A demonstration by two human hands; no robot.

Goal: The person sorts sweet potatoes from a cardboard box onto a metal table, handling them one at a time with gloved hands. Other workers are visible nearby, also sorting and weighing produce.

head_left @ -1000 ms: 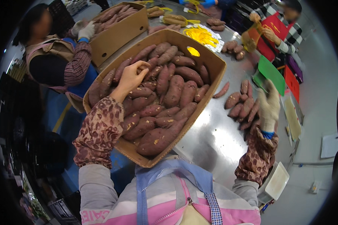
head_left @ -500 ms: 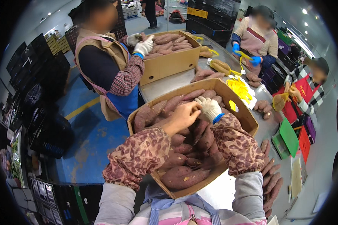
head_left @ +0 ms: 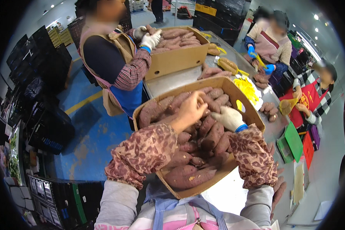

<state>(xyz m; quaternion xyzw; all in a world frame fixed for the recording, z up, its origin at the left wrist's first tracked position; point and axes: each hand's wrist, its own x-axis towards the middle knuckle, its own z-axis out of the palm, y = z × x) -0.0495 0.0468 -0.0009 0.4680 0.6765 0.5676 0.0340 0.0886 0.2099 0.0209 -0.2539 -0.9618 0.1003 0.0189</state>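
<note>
My bare left hand (head_left: 192, 108) is open over the cardboard box (head_left: 252, 126) of reddish sweet potatoes (head_left: 189, 177), its bent fingers slightly apart with nothing visible in them. Just to its right and lower, my right hand (head_left: 226, 118), in a white knitted glove, reaches among the potatoes in the upper right part of the box, fingers curled; what they grip, if anything, is hidden. Patterned sleeve covers are on both forearms.
A worker (head_left: 103, 65) at left handles potatoes in a second box (head_left: 174, 63). Two others stand at right: one in blue gloves (head_left: 268, 42), one in red apron (head_left: 310, 96). The steel table (head_left: 163, 84) holds yellow bags (head_left: 244, 91) and loose potatoes. A green tray (head_left: 289, 142) is at right.
My right hand came from the loose potatoes at right into the box beside my left hand, then moved slightly lower. My left hand has shifted slightly up. The view has swung, showing more co-workers.
</note>
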